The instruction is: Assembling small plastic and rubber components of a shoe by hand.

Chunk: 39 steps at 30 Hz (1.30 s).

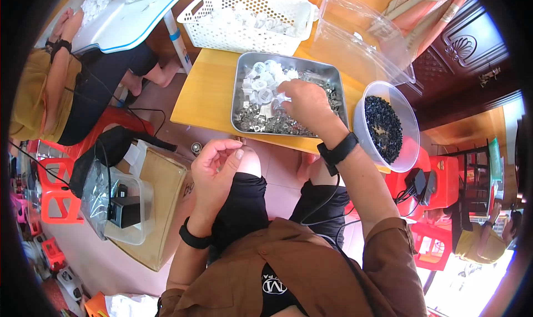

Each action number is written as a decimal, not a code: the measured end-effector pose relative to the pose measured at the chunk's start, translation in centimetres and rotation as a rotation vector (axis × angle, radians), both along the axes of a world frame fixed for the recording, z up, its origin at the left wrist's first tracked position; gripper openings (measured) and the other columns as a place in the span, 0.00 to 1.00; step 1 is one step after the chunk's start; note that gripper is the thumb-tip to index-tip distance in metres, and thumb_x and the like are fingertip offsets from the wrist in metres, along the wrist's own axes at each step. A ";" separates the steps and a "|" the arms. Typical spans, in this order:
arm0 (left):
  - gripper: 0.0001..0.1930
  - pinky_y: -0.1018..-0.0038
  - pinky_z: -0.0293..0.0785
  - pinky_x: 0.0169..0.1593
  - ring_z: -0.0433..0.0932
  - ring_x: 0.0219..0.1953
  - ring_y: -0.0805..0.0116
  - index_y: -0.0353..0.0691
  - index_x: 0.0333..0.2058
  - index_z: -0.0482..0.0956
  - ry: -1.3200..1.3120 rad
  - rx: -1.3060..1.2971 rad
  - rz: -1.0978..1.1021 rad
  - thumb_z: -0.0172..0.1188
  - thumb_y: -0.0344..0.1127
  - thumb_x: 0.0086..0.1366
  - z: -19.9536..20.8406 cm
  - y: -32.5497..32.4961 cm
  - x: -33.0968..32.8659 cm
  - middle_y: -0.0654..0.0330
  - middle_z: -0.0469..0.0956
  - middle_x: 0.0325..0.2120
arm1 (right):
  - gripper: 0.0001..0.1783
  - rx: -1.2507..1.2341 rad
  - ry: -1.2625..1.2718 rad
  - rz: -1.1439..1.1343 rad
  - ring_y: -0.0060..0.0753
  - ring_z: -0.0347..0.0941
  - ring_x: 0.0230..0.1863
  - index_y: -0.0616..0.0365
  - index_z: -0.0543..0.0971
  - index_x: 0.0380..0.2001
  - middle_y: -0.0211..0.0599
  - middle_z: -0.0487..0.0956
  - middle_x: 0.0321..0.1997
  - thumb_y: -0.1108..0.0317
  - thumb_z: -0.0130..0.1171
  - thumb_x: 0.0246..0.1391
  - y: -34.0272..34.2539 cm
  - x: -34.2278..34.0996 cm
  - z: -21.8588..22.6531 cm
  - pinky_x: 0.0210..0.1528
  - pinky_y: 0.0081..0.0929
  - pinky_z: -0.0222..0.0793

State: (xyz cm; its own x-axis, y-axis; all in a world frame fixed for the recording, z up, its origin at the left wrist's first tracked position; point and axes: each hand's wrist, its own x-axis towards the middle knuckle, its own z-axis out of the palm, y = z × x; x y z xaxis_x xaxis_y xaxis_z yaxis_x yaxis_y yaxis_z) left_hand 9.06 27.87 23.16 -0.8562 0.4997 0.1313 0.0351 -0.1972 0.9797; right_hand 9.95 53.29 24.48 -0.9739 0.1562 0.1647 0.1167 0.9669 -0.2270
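A metal tray (240,72) on the yellow table holds a heap of clear and white plastic parts (264,86) and many small shiny metal pieces (258,122). My right hand (306,103) is over the tray, its fingers drawn together at the edge of the plastic heap. Whatever lies between those fingertips is hidden. In front of the table, above my lap, my left hand (214,167) is raised with curled fingers. A small gap shows between its thumb and fingertips, and no object is visible there.
Right of the tray stands a round clear tub (413,133) of small black pieces. Behind is a white perforated basket (250,39) of clear parts. A cardboard box (169,206) with a plastic bin (147,206) is at left. Another person (50,95) sits at a white table.
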 end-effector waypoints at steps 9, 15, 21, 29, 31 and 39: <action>0.09 0.81 0.71 0.44 0.75 0.38 0.78 0.32 0.40 0.75 -0.066 0.021 -0.098 0.60 0.23 0.60 1.2 0.8 0.4 0.61 0.78 0.36 | 0.18 -0.916 0.108 -0.225 0.14 0.69 0.22 0.59 0.77 0.43 0.29 0.77 0.29 0.76 0.63 0.46 0.2 4.6 2.9 0.21 0.14 0.65; 0.13 0.81 0.71 0.41 0.73 0.36 0.78 0.34 0.43 0.75 0.079 0.014 -0.165 0.62 0.25 0.59 4.0 2.7 2.3 0.63 0.75 0.35 | 0.18 -1.346 0.149 -0.206 0.13 0.67 0.21 0.64 0.74 0.46 0.32 0.78 0.30 0.80 0.60 0.49 -3.1 10.0 6.6 0.19 0.12 0.62; 0.19 0.78 0.73 0.42 0.73 0.41 0.75 0.35 0.49 0.71 -0.060 -0.016 -0.332 0.63 0.31 0.60 5.2 3.1 4.4 0.59 0.74 0.39 | 0.16 -0.913 0.347 -0.292 0.23 0.79 0.27 0.55 0.78 0.41 0.31 0.81 0.26 0.73 0.64 0.46 -7.3 14.4 7.2 0.29 0.22 0.71; 0.19 0.75 0.76 0.45 0.77 0.43 0.69 0.32 0.51 0.70 -0.249 0.131 -0.580 0.60 0.28 0.62 5.2 3.1 5.5 0.54 0.76 0.42 | 0.23 -0.064 0.744 0.225 0.25 0.72 0.22 0.61 0.78 0.40 0.35 0.80 0.33 0.73 0.64 0.33 -7.6 16.5 5.9 0.25 0.24 0.69; 0.19 0.74 0.76 0.46 0.77 0.43 0.68 0.31 0.51 0.70 -0.215 0.150 -0.549 0.60 0.25 0.61 5.3 3.1 5.9 0.54 0.76 0.43 | 0.26 -0.016 0.761 0.252 0.27 0.74 0.26 0.61 0.78 0.42 0.37 0.79 0.37 0.76 0.65 0.31 -7.8 17.1 5.8 0.27 0.24 0.70; 0.16 0.72 0.75 0.49 0.77 0.45 0.66 0.27 0.46 0.74 0.022 0.186 -0.496 0.60 0.20 0.59 4.9 2.0 5.9 0.53 0.76 0.42 | 0.32 -0.782 0.438 0.043 0.34 0.75 0.40 0.53 0.76 0.47 0.38 0.74 0.47 0.75 0.72 0.32 -7.9 17.9 7.2 0.33 0.25 0.74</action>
State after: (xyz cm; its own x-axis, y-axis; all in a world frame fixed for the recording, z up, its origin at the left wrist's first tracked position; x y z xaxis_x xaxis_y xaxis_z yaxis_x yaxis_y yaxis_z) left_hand 14.99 29.91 28.05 -0.5189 0.8105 0.2718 -0.0860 -0.3659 0.9267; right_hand 27.89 45.37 31.64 -0.8564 0.3446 0.3845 -0.1674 0.5192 -0.8381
